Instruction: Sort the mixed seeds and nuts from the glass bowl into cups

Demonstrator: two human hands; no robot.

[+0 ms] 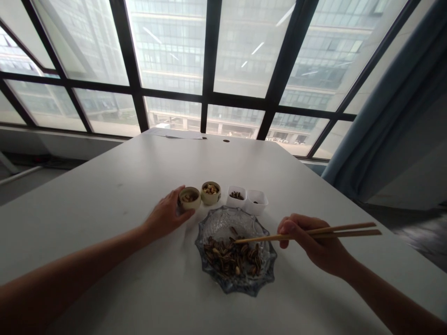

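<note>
My right hand [314,242] is closed around a pair of wooden chopsticks [344,231]. Their tips reach into a scalloped glass bowl [223,215], touching or just above the dark striped seeds [226,258], which look like sunflower seeds. A few paler pieces lie among them. With thumb and fingers around its left side, my left hand [167,211] grips a small cream cup [188,208] holding brownish pieces. Right beside this cup stands a similar cup [211,199] with yellowish nut-like pieces.
Behind the glass bowl stand two white square cups: the left white cup [236,203] contains several dark seeds, the right white cup [256,209] only a little. All rest on a white table [146,172]. Papers [174,134] lie at its far edge, near windows; a blue curtain [370,135] hangs right.
</note>
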